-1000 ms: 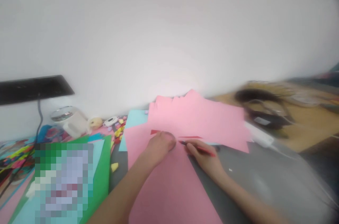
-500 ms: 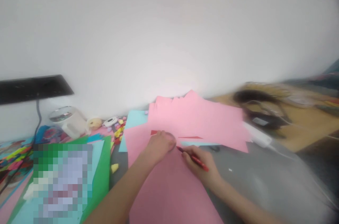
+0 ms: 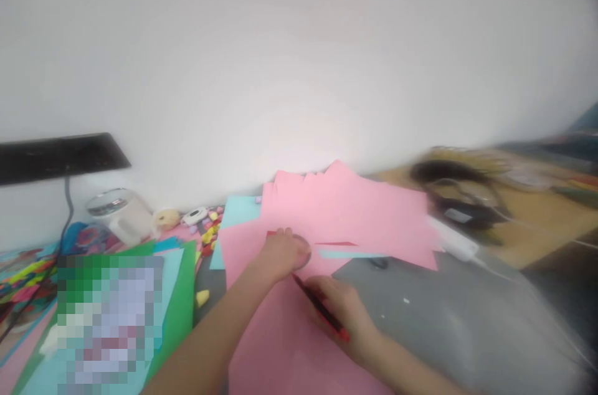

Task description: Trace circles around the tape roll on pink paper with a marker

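Observation:
My left hand point(image 3: 284, 252) presses with bent fingers on a small round disc with a darker rim point(image 3: 307, 253), which lies on a pink sheet of paper point(image 3: 275, 345). The hand covers most of the disc. My right hand point(image 3: 343, 308) is closed around a red and black pen point(image 3: 322, 308), its tip pointing up and left at the paper just below the disc. A thin red piece point(image 3: 339, 243) lies on the pink paper beyond the hands.
More pink sheets point(image 3: 346, 202) lie against the wall over light blue paper point(image 3: 238, 211). Left are green paper point(image 3: 187, 295), a white cup-like container point(image 3: 124, 214) and small colourful pieces point(image 3: 212, 233). A white power strip point(image 3: 453, 239) and dark looped item point(image 3: 462, 202) are right.
My right hand with the pen has moved down and left around the disc's near side. My left hand stays on the disc.

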Demonstrator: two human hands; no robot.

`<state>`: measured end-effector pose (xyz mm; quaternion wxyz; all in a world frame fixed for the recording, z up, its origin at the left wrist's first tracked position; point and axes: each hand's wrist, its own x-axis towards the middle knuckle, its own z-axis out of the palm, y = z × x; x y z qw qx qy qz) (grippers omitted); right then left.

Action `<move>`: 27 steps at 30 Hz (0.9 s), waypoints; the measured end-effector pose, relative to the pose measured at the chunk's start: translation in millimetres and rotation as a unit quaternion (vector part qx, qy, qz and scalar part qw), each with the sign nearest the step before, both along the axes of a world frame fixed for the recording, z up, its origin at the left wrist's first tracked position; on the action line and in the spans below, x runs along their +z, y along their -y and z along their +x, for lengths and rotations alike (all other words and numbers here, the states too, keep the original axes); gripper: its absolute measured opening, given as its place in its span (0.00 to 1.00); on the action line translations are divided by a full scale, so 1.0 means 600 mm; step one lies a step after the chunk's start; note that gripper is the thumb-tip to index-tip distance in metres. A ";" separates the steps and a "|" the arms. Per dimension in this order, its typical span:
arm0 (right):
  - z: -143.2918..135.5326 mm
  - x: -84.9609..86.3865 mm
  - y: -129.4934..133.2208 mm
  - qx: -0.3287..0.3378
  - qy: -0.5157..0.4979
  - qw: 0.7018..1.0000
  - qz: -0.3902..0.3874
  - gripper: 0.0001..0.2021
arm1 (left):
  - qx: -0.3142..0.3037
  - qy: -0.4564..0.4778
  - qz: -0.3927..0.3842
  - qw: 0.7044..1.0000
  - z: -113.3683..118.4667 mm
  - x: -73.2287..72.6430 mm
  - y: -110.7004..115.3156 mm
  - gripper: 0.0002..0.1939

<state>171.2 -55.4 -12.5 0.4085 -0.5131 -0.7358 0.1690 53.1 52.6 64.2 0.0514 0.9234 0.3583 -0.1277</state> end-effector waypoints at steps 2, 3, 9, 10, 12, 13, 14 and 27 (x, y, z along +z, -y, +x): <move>0.006 0.003 0.001 0.027 0.015 0.999 0.016 0.13 | 0.013 -0.020 0.000 1.000 0.002 0.003 -0.003 0.20; 0.009 0.005 0.000 0.042 0.019 0.999 0.017 0.14 | 0.018 -0.031 0.001 0.999 0.003 0.006 -0.003 0.20; 0.009 0.002 -0.008 0.073 0.014 0.997 0.023 0.14 | 0.027 -0.062 -0.002 0.998 0.010 0.023 -0.001 0.22; 0.008 0.001 -0.009 0.073 0.017 0.997 0.025 0.14 | 0.027 -0.065 -0.003 0.998 0.011 0.024 0.000 0.23; 0.011 0.004 -0.010 0.074 0.025 0.997 0.022 0.14 | 0.027 -0.067 -0.006 0.997 0.011 0.024 -0.001 0.23; 0.014 0.006 -0.010 0.074 0.030 0.997 0.016 0.14 | 0.026 -0.067 -0.006 0.997 0.011 0.023 -0.001 0.23; 0.019 0.009 -0.008 0.074 0.037 0.997 0.008 0.14 | 0.026 -0.066 -0.007 0.997 0.011 0.022 -0.001 0.23; 0.014 0.017 -0.004 0.087 0.065 0.994 0.001 0.17 | 0.034 -0.077 -0.040 0.996 0.018 0.039 -0.004 0.25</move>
